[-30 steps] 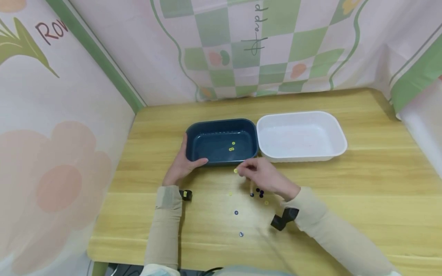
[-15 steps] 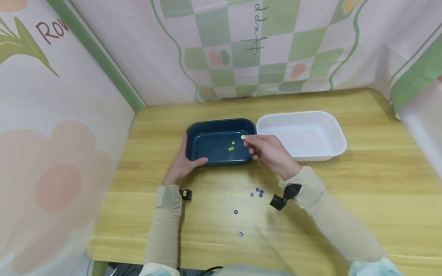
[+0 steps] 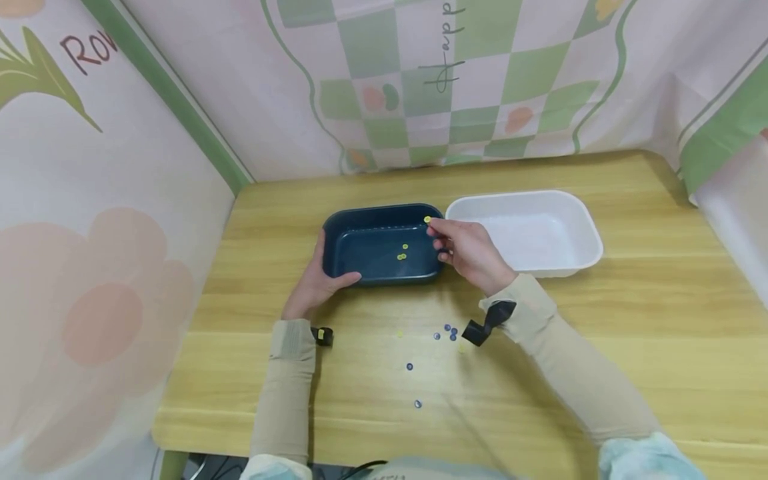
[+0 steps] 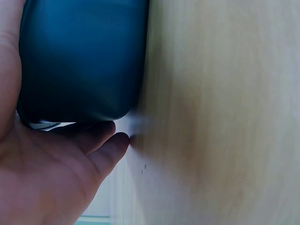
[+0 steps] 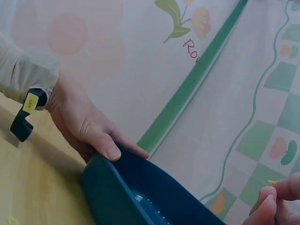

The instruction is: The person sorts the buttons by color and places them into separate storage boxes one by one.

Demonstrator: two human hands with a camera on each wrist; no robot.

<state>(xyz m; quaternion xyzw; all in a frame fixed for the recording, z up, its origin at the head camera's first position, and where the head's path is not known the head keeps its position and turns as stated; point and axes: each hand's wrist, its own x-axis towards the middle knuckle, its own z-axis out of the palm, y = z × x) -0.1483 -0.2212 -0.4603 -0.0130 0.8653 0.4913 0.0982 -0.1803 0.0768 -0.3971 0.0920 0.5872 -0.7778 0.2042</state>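
Observation:
My left hand (image 3: 312,283) grips the left end of a dark blue tray (image 3: 366,250), thumb over the front rim and fingers along its outer side. In the left wrist view the palm (image 4: 51,173) is close against the tray wall (image 4: 84,65). Pinched between thumb and forefinger of my right hand (image 3: 474,253) is a small yellow button (image 3: 427,219), held up over the tray's right end. The right wrist view also catches this button (image 5: 271,182) at the fingertips. Several yellow buttons (image 3: 402,257) lie on the tray floor.
A white tray (image 3: 531,233) stands close to the right of the dark blue one. On the wooden table (image 3: 360,413) in front lie several dark blue buttons (image 3: 453,331) and a pale yellow button (image 3: 400,334). A printed curtain hangs behind.
My right hand has carried the yellow button up from the table in front of the tray to over its right end, then slightly farther back. My left hand keeps its hold.

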